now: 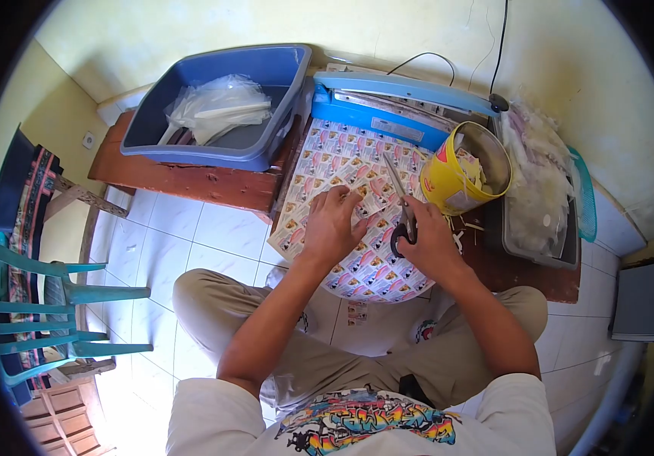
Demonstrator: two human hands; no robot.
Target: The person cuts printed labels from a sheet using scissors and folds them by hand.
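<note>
A pair of scissors with dark handles is in my right hand, its silver blades pointing away from me over the printed sheets. The blades look nearly closed. My left hand rests on sheets of small printed labels, thumb and fingers apart and slightly bent. The label sheets cover the work surface and hang over its front edge in a curve. Right of the scissors, a tilted yellow tin holds paper scraps.
A blue heat sealer stands behind the sheets. At left, a blue tub holds clear plastic bags on a wooden bench. A grey bin with plastic is at right. A green chair lies at far left.
</note>
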